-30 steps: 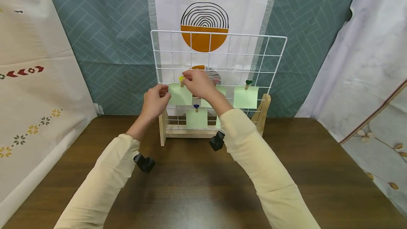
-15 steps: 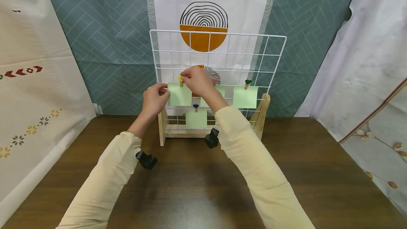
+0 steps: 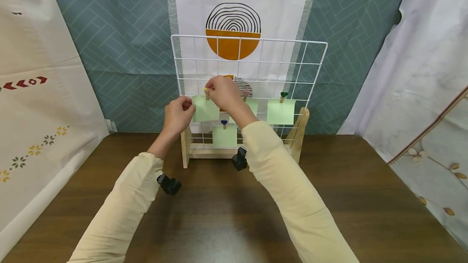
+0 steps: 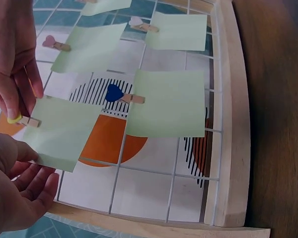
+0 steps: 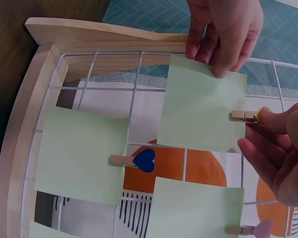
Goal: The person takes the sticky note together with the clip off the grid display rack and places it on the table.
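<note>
Landmark: the white wire grid panel (image 3: 269, 39), standing upright in a pale wooden stand (image 3: 215, 154) on a dark brown wood-grain table (image 3: 204, 222).

Work position: a pale green square paper sheet (image 3: 205, 108) hangs at the left edge of the grid panel, below its mid-height. A small wooden clip with a yellow heart (image 5: 244, 116) sits on the upper edge of the sheet.

Right hand (image 3: 224, 92): in front of the grid panel. Thumb and index finger are closed on the yellow heart; the other fingers are bent and clear of the clip.

Left hand (image 3: 178, 113): at the left edge of the grid panel. The thumb presses the sheet's front face at its outer edge, with bent fingers behind, pinching it. Whether every finger touches the back cannot be told.

Adjacent items: 1 wooden clip with a blue heart (image 3: 224, 123) is low on the grid panel; 1 with a dark green heart (image 3: 284, 95) is near its right edge. Each holds 1 similar sheet.
</note>
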Demonstrator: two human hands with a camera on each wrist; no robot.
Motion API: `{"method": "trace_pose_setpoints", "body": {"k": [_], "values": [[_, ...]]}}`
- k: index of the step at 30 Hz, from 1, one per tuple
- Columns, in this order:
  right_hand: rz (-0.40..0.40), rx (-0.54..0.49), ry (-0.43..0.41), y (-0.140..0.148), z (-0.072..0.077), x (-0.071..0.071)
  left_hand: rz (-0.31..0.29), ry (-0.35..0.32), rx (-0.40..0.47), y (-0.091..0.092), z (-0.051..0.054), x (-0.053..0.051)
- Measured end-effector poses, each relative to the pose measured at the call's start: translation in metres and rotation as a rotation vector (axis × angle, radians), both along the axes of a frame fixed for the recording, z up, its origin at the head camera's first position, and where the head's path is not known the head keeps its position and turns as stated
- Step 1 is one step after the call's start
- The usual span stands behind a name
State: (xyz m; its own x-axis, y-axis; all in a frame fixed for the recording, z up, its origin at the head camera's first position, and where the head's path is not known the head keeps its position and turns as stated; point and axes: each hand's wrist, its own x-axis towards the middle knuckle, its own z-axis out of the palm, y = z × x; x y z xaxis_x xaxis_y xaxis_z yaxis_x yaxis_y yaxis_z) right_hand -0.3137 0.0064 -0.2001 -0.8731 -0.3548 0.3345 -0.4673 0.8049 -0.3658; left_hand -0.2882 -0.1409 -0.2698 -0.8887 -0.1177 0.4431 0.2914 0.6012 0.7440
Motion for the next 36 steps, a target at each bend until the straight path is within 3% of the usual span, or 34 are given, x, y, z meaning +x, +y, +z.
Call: {"method": "trace_pose_setpoints", "body": {"k": [16, 26, 31, 36], "values": [[-0.051, 0.025, 0.114, -0.002, -0.006, -0.004, 0.031, 0.003, 0.056, 0.005, 0.003, -0.001], [-0.008, 0.011, 0.201, -0.001, -0.009, -0.002, 0.014, -0.018, 0.066, 0.002, 0.0, -0.001], [0.053, -0.085, 0.237, 0.002, -0.011, -0.001, -0.007, -0.045, 0.096, 0.0, -0.002, -0.001], [0.11, -0.228, 0.183, 0.008, -0.011, 0.001, -0.018, -0.063, 0.111, -0.002, -0.001, -0.002]]}}
